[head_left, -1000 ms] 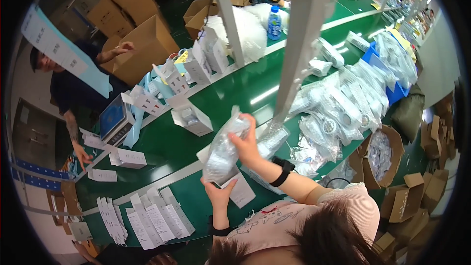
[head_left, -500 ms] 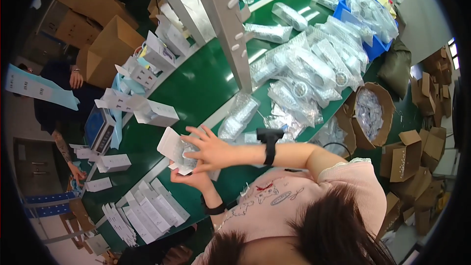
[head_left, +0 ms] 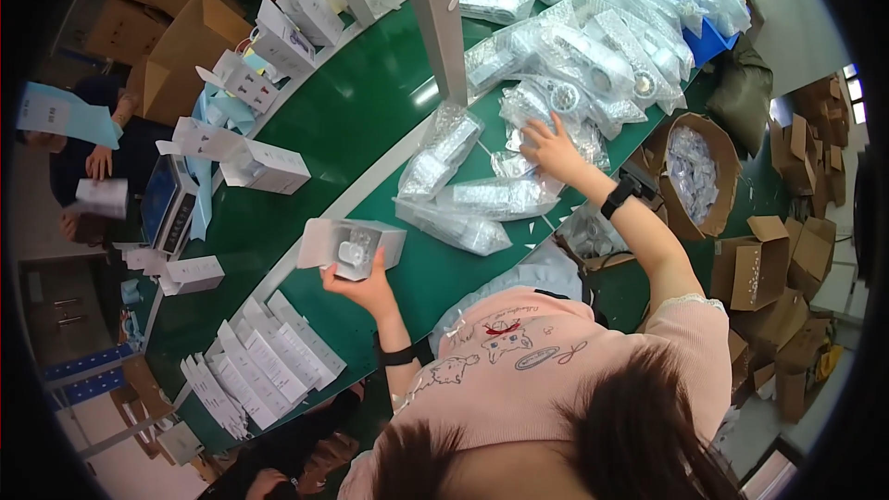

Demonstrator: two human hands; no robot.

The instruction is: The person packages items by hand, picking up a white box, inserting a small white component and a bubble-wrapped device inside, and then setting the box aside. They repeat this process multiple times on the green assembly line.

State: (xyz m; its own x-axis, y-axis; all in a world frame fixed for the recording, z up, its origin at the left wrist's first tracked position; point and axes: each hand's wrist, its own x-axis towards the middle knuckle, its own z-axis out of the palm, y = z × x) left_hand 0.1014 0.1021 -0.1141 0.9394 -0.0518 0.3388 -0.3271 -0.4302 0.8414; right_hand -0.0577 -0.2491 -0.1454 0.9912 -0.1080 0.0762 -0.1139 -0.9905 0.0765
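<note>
My left hand (head_left: 364,291) is closed around the lower edge of an open white carton (head_left: 387,243), just above the green table. A clear, whitish item (head_left: 353,252) shows inside it, too indistinct to name. My right hand (head_left: 553,153) is stretched out to the right with fingers apart, resting on or just over small silver packets (head_left: 510,164) beside a heap of bubble-wrapped items (head_left: 593,51). Whether its fingertips grip a packet cannot be made out. Between my hands lie several more bubble-wrapped pieces (head_left: 495,196).
Flattened or closed white cartons (head_left: 269,361) stand in rows at the near left. Open white cartons (head_left: 269,167) line the far side by a scale (head_left: 171,208), where another person holds a white box (head_left: 102,196). A grey metal post (head_left: 435,14) rises from the table. A blue bin (head_left: 708,42) stands far right.
My right hand has left the carton and swung right to the silver packets. My left hand keeps hold of the carton, now turned and lying more sideways. The other person has lifted a white box.
</note>
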